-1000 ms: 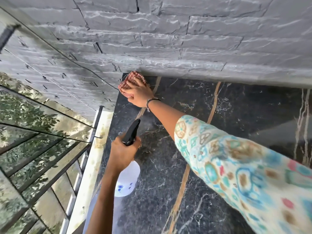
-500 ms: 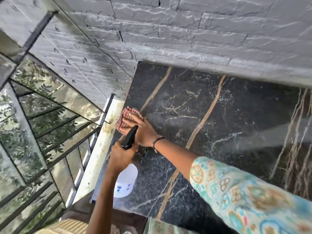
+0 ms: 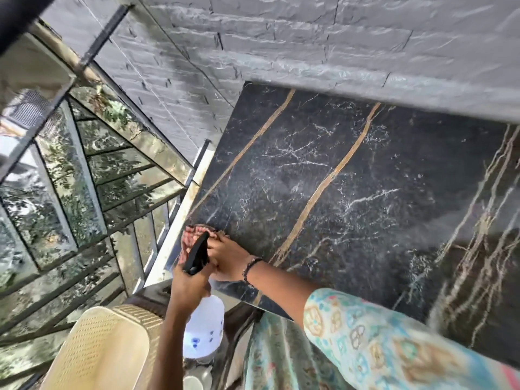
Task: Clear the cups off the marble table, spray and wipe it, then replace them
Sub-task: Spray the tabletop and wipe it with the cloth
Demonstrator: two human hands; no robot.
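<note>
The black marble surface with gold veins has no cups on it. Right hand is pressed flat on a red checked cloth at the near-left corner of the slab. Left hand is wrapped tight around a white spray bottle just off that edge, black nozzle up. Grey stone wall behind, tan woven chair below.

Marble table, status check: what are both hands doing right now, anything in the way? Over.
Right hand presses red checked cloth on marble table, near-left corner. Left hand grips spray bottle. No cups visible.
</note>
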